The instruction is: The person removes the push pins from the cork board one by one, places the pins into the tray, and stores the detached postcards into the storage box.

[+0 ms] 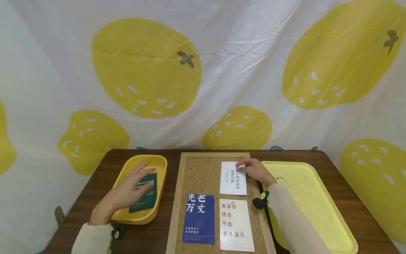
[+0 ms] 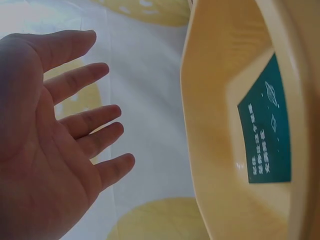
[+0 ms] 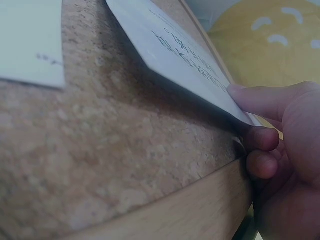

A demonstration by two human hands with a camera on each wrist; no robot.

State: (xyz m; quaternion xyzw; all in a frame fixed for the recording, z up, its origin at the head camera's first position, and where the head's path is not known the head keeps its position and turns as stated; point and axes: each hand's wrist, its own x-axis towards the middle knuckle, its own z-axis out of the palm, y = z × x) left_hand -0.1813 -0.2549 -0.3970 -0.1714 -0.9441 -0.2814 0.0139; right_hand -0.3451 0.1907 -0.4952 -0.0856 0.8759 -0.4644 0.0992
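A white card [image 1: 229, 179] with dark lettering lies over the upper right of the cork board [image 1: 203, 176]. My right hand [image 1: 255, 170] pinches its right edge between thumb and fingers; in the right wrist view the white card [image 3: 175, 60] tilts up off the cork there. Over the yellow basket [image 1: 160, 204] hangs my left hand [image 1: 127, 192], fingers spread and holding nothing. Inside that basket is a dark green card [image 1: 147, 199], partly hidden by the hand in the head view; the left wrist view shows the green card [image 2: 267, 130] apart from the fingers.
A blue card [image 1: 198, 222] and a white card with red lettering [image 1: 236, 227] are on the board's lower part, the latter with a pin [image 1: 233, 203] at its top. To the right sits a pale yellow tray [image 1: 312, 201] with a few small pins [image 1: 280, 177].
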